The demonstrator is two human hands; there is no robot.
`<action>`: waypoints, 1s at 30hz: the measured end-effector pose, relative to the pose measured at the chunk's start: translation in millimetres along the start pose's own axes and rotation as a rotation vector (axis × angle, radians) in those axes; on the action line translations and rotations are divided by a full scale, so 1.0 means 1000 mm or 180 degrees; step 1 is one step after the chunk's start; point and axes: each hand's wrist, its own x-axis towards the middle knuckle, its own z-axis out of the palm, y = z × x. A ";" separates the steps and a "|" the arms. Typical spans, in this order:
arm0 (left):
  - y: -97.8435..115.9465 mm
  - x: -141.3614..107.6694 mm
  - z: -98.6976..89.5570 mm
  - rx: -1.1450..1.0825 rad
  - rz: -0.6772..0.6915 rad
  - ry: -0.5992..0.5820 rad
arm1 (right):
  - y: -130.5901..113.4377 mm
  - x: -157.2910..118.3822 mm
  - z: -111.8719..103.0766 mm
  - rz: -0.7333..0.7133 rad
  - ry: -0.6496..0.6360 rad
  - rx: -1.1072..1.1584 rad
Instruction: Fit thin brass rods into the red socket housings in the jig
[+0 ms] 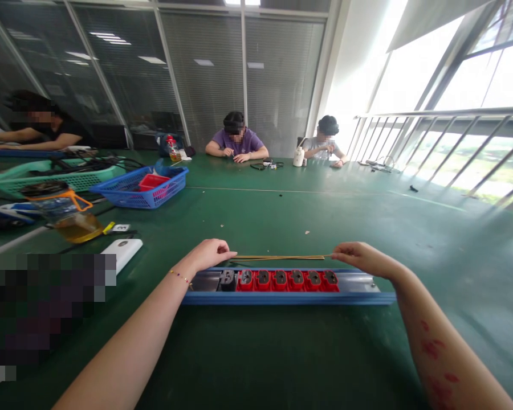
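Just beyond a blue metal channel (290,298), several thin straight yellow-brown strips (282,258) stretch between my hands. My left hand (211,253) is closed in a pinch at their left end. Their right end is by my right hand (351,252), whose fingers are pinched on a thin end there. The channel lies lengthwise in front of me with its silver inside facing up. A row of red socket modules (280,280) sits in its middle, with one black module (228,280) at the left of the row.
To the left are a blue basket (143,196) with a red box in it, a green basket (8,176) of cables, a jar of amber liquid (79,226) and a white power bank-like block (126,253). Other people (243,142) sit at the far side. A metal railing (444,112) stands right.
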 end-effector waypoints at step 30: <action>0.005 0.002 0.001 0.0613 0.0329 0.0031 | -0.015 0.047 0.041 0.0019 0.0032 -0.1443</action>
